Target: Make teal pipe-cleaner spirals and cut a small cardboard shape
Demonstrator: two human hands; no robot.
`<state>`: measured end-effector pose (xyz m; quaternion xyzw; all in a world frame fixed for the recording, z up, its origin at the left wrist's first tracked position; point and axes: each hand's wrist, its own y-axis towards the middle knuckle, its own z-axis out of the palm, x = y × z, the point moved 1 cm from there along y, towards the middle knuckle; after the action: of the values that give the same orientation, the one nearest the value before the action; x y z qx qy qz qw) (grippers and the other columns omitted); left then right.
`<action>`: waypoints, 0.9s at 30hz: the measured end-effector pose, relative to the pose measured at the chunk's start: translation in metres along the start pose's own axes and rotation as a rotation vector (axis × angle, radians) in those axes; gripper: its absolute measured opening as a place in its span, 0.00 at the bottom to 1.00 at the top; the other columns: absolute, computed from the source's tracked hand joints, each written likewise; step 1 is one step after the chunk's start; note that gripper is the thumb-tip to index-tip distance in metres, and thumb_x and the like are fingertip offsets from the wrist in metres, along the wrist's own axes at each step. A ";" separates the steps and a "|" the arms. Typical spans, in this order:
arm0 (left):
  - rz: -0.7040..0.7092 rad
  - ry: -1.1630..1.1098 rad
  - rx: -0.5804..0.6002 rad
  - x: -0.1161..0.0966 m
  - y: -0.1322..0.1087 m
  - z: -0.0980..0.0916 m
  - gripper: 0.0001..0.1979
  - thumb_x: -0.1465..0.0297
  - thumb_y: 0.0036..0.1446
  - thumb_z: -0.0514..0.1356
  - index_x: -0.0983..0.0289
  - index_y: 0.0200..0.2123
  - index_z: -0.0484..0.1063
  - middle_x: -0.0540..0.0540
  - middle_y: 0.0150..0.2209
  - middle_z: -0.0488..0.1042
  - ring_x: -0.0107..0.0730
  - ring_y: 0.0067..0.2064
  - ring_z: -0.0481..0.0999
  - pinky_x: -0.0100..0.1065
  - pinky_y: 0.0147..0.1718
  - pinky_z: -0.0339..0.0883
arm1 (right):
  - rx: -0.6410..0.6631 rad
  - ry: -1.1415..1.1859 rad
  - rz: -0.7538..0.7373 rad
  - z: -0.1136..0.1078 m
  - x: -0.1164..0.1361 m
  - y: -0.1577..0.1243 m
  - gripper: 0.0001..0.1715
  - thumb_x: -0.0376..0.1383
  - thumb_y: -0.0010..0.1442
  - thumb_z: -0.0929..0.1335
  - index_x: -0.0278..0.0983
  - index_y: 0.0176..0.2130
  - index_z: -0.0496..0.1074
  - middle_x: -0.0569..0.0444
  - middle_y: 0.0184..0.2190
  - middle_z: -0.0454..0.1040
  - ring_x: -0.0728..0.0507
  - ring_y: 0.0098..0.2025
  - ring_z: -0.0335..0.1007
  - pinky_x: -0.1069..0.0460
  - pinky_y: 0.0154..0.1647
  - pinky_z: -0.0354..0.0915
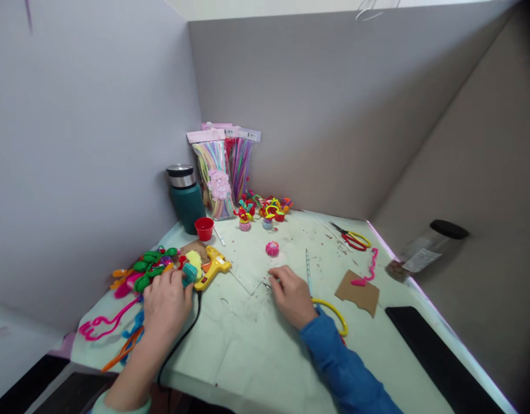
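Head view: two bare hands rest at a counter (pixel 247 359) with a pale cover, boxed in by grey panels (pixel 290 103).
Left hand (pixel 167 302): fingers bent, thumb set apart from them, at a teal piece; whether they grip it or only touch it cannot be told.
Teal piece (pixel 189 272): on the counter's left side, at the left fingertips, beside a yellow fuzzy piece (pixel 195 262) and the glue gun. It looks light and soft, likely to squash under a hard pinch; the middle seems the best hold, thumb against fingertips.
Right hand (pixel 290 293): fingers curled low near the counter's centre; whether anything is pinched is unclear.
Nearer scissors (pixel 340 316): partly covered by the right hand, a metal tip and a yellow loop showing. Stiff and probably smooth; best taken by the loops, away from the tip.
Pink ball (pixel 272 248): just beyond the right fingers, apart from them; it seems light and easily crushed, so better lifted by its sides.
Glue gun (pixel 213 269): on its side, cord (pixel 187 330) trailing off the near edge; rigid, to be held by the handle, since the nozzle may be hot.
Craft heap (pixel 152 264): bendy coloured pieces beyond the left hand.
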<state>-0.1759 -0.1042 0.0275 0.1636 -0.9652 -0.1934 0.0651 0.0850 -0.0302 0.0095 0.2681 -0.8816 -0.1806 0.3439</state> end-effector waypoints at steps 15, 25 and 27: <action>0.108 -0.066 -0.019 0.019 0.004 0.018 0.22 0.64 0.57 0.48 0.74 0.50 0.61 0.66 0.39 0.73 0.47 0.40 0.73 0.40 0.38 0.61 | 0.314 -0.221 -0.254 0.096 0.127 0.071 0.11 0.33 0.53 0.65 0.29 0.37 0.69 0.45 0.33 0.75 0.40 0.34 0.72 0.49 0.28 0.66; 0.365 0.023 0.052 0.013 0.023 0.027 0.22 0.65 0.61 0.41 0.72 0.48 0.66 0.63 0.33 0.77 0.44 0.31 0.76 0.35 0.29 0.62 | 0.132 -0.364 -0.131 0.057 0.086 0.074 0.10 0.35 0.54 0.63 0.32 0.38 0.65 0.48 0.33 0.72 0.42 0.29 0.71 0.50 0.23 0.63; 0.368 0.012 0.092 0.009 0.029 0.025 0.22 0.64 0.61 0.41 0.68 0.45 0.68 0.60 0.30 0.77 0.41 0.27 0.75 0.32 0.24 0.59 | 0.103 -0.360 -0.089 0.046 0.074 0.074 0.09 0.35 0.53 0.63 0.34 0.37 0.65 0.50 0.32 0.72 0.43 0.28 0.70 0.51 0.23 0.61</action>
<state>-0.1979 -0.0736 0.0163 -0.0117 -0.9862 -0.1330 0.0975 -0.0186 -0.0096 0.0527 0.2874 -0.9243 -0.1951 0.1581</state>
